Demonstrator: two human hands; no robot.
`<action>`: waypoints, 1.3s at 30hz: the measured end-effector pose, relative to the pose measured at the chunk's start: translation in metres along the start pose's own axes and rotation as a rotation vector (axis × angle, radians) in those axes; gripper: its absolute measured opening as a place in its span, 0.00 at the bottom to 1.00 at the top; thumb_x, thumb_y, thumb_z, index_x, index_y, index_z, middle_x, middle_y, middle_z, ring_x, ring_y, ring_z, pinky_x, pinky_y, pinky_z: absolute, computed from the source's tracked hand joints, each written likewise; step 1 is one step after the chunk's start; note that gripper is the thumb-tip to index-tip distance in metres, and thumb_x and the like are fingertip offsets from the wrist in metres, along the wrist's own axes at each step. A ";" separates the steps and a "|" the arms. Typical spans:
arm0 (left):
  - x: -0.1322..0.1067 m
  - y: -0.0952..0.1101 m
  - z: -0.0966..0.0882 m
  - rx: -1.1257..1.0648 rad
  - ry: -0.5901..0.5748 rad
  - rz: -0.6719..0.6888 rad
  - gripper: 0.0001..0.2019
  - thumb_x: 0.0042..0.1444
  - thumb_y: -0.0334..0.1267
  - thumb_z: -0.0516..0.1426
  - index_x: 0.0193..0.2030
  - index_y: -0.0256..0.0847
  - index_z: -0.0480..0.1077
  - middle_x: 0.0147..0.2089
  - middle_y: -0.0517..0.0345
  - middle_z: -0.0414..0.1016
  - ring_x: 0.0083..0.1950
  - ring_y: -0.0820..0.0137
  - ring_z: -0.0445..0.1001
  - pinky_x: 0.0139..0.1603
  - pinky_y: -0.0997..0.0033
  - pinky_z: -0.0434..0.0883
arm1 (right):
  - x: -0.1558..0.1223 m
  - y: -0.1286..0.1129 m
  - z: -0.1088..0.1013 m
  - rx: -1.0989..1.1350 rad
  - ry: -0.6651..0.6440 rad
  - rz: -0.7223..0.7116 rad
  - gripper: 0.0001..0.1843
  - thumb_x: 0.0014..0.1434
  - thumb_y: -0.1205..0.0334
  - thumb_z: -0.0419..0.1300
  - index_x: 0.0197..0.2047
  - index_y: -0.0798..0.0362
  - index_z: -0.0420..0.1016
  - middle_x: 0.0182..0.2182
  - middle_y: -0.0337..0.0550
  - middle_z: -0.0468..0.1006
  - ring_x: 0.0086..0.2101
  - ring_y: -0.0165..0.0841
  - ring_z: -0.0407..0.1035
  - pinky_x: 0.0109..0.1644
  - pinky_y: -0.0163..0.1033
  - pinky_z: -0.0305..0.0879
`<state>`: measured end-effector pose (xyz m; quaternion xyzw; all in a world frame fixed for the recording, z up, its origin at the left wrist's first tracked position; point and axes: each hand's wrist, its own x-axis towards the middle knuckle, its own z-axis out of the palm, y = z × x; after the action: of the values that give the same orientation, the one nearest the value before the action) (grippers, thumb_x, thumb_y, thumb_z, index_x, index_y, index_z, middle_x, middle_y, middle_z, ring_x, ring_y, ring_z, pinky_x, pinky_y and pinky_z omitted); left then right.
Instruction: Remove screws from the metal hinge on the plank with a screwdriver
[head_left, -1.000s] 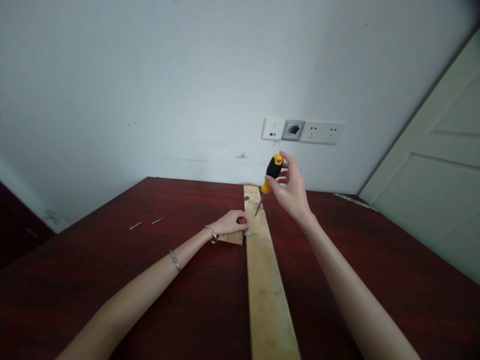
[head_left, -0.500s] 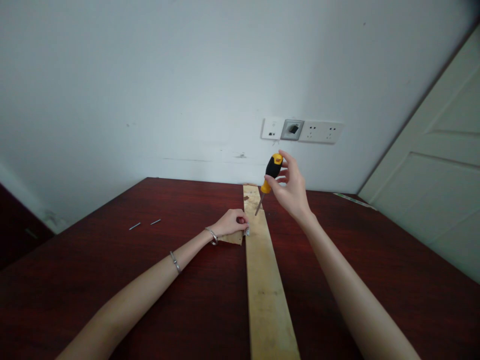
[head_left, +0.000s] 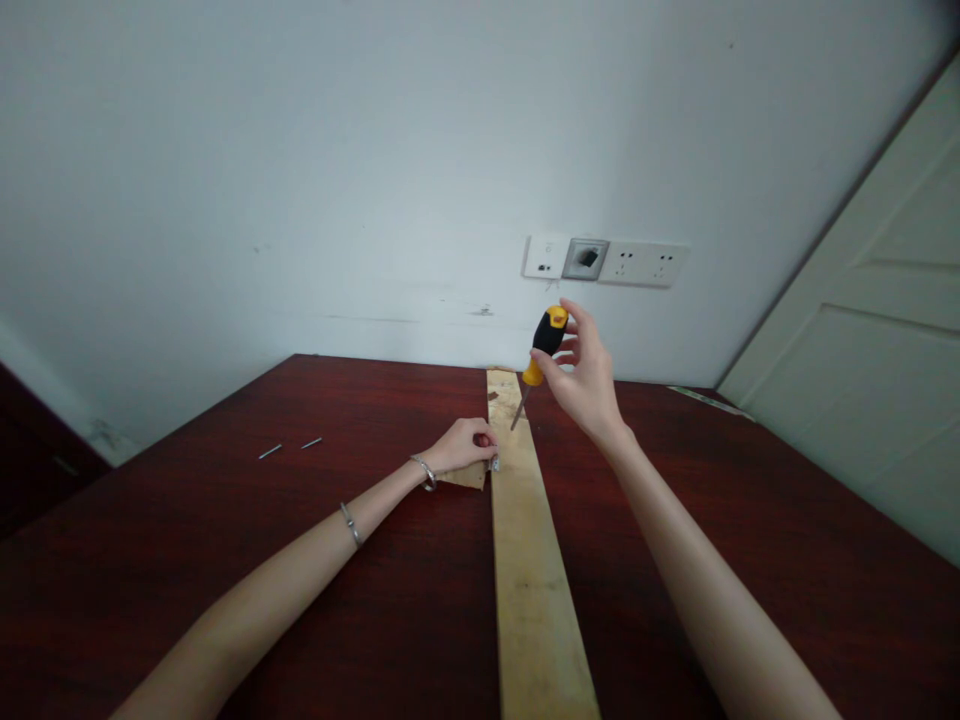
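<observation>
A yellow-and-black screwdriver (head_left: 550,332) is held by my right hand (head_left: 587,375), fingers closed around its handle. Its shaft slants down and left, with the tip over the long wooden board (head_left: 529,560). At the board's left edge, my left hand (head_left: 463,446) pinches a small metal piece (head_left: 494,463), perhaps a bracket, mostly hidden by the fingers. Beneath that hand, a short piece of wood (head_left: 465,477) sticks out to the left of the board.
Two screws or nails (head_left: 271,452) lie on the dark red tabletop (head_left: 360,620) at the left. Behind the table rises a white wall with a row of sockets (head_left: 637,263). A flat strip (head_left: 709,400) lies along the back right edge, near a white panelled door (head_left: 885,330).
Almost nothing differs. The screwdriver and my right hand have shifted very slightly to the right; my left hand stays put.
</observation>
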<state>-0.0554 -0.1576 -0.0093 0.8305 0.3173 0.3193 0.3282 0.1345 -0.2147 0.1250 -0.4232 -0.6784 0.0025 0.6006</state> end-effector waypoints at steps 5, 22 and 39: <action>-0.001 0.001 0.000 -0.017 -0.002 -0.010 0.03 0.49 0.32 0.61 0.30 0.34 0.74 0.30 0.60 0.72 0.32 0.75 0.70 0.36 0.77 0.66 | 0.000 0.001 0.000 -0.016 0.004 0.003 0.36 0.53 0.62 0.60 0.65 0.48 0.56 0.52 0.51 0.69 0.35 0.35 0.69 0.36 0.45 0.73; 0.001 -0.001 -0.002 0.040 -0.006 -0.008 0.05 0.47 0.34 0.63 0.30 0.35 0.75 0.30 0.59 0.73 0.32 0.75 0.69 0.35 0.77 0.66 | -0.010 0.028 0.016 -0.074 -0.096 -0.009 0.33 0.54 0.61 0.60 0.63 0.49 0.58 0.54 0.54 0.70 0.35 0.36 0.69 0.37 0.46 0.74; 0.001 -0.001 0.001 0.037 0.009 -0.019 0.02 0.48 0.32 0.61 0.29 0.35 0.75 0.29 0.59 0.73 0.31 0.75 0.70 0.34 0.78 0.66 | -0.013 0.036 0.019 -0.067 -0.155 -0.013 0.31 0.54 0.61 0.60 0.61 0.49 0.58 0.48 0.51 0.70 0.34 0.35 0.69 0.35 0.44 0.73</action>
<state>-0.0549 -0.1563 -0.0103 0.8320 0.3324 0.3139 0.3143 0.1384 -0.1899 0.0909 -0.4370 -0.7254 0.0085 0.5318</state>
